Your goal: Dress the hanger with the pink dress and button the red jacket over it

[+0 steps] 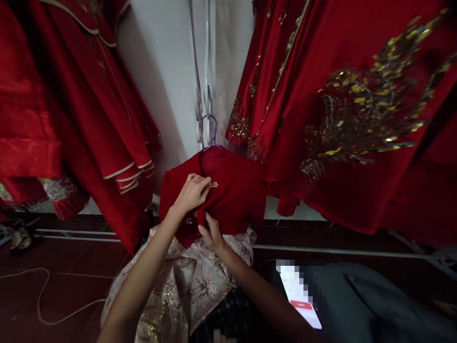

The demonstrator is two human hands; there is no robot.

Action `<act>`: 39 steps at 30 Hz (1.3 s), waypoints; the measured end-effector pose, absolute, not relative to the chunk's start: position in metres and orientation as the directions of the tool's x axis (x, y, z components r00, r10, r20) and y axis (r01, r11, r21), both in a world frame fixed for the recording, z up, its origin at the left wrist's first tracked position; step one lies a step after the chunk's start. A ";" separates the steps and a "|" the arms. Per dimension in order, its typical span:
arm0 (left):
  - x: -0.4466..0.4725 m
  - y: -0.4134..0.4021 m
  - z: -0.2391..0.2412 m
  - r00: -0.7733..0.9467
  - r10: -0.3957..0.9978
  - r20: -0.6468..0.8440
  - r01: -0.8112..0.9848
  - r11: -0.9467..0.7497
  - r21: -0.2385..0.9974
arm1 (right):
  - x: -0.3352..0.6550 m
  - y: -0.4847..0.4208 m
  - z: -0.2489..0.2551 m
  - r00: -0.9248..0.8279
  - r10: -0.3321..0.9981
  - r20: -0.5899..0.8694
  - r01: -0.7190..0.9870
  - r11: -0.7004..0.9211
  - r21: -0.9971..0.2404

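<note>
In the middle a red jacket (pixel 239 181) with jewelled buttons hangs on a thin purple hanger (pixel 214 125). My left hand (pixel 194 190) pinches the front edge of the jacket, right beside a flower-shaped jewelled button (pixel 214 185). Lower down, my right hand (pixel 212 233) holds the jacket's front, thumb and fingers closing on the cloth. Another jewelled button (pixel 189 220) shows to the left of that hand. Below the jacket a pale brocade skirt (pixel 200 281) with a gold flower pattern spreads out.
Red garments (pixel 121 119) with cream edging hang at the left. A red dress (pixel 342 190) with gold sequin embroidery hangs at the right. White metal rails (pixel 307 250) run low above the dark tiled floor. A lit phone (pixel 303 309) lies at lower right; a cable (pixel 46 295) crosses the floor.
</note>
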State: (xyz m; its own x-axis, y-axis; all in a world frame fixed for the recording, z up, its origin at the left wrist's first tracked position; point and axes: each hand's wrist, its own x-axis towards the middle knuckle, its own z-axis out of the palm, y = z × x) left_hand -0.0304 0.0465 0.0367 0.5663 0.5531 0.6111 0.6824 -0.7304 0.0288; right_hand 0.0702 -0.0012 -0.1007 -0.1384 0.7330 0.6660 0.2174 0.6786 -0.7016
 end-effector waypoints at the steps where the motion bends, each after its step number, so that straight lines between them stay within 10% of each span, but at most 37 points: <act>1: -0.033 0.045 0.037 0.561 0.556 0.613 0.692 -0.722 0.021 | 0.073 -0.003 -0.094 -0.216 0.729 0.649 0.214 0.684 -0.697; 4: -0.043 0.044 0.037 0.527 0.608 0.594 0.744 -0.668 0.023 | 0.082 -0.007 -0.066 -0.318 0.734 0.600 0.178 0.668 -0.723; 9: -0.052 0.048 0.027 0.337 0.695 0.635 0.863 -0.498 0.087 | 0.084 0.016 -0.005 0.027 0.821 0.571 -0.094 0.571 -0.816; 15: -0.039 0.063 0.009 0.070 0.631 0.773 0.939 -0.303 0.162 | 0.064 0.062 0.017 0.250 0.893 0.374 0.333 0.284 -0.899; 28: -0.061 0.087 -0.004 -0.098 0.654 0.750 0.945 -0.175 0.276 | 0.177 0.090 0.007 0.306 0.767 0.564 0.843 0.057 -0.535; 39: -0.138 0.105 0.024 -0.148 0.903 0.404 0.647 -0.220 0.730 | 0.244 0.079 0.077 -0.264 0.894 0.362 0.946 0.314 -0.086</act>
State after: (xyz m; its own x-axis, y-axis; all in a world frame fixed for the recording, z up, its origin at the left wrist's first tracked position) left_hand -0.1380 0.1048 0.0238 -0.1477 0.9029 0.4037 0.6473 -0.2203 0.7297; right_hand 0.2444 0.0787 0.0773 -0.2642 0.8941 0.3615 0.9456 0.3140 -0.0855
